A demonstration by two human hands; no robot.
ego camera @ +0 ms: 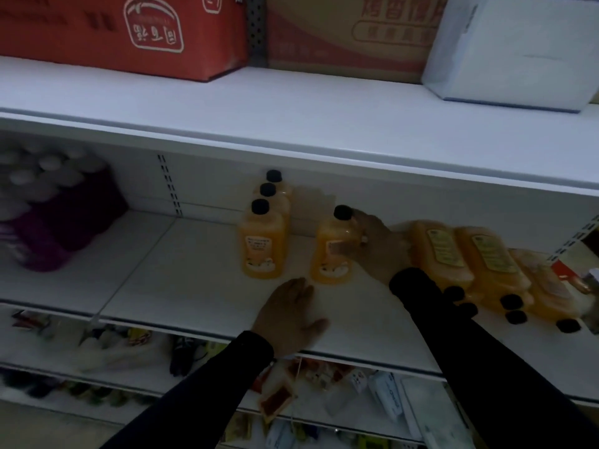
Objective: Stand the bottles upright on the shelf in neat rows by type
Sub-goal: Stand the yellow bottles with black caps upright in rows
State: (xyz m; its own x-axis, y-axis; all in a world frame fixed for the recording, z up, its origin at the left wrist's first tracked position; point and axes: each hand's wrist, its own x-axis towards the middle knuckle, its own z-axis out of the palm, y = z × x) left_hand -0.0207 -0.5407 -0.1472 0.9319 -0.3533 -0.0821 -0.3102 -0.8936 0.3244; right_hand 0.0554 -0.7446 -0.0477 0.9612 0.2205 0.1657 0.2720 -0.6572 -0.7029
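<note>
Gripping an upright orange bottle point(332, 251) at its shoulder, our right hand point(377, 246) sets it on the shelf point(194, 273) beside a standing row of three point(264, 241). We judge the job under halfway: a pile of bottles point(486, 270) lies flat at right. Our left hand point(291, 315) rests spread near the shelf edge.

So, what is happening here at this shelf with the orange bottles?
A person is arranging orange bottles with black caps on the middle shelf. The right hand grips one upright bottle, set beside a row of three upright bottles that runs toward the back. The left hand rests open on the shelf near its front edge, holding nothing. To the right, several more bottles lie on their sides, not yet stood up.
</note>
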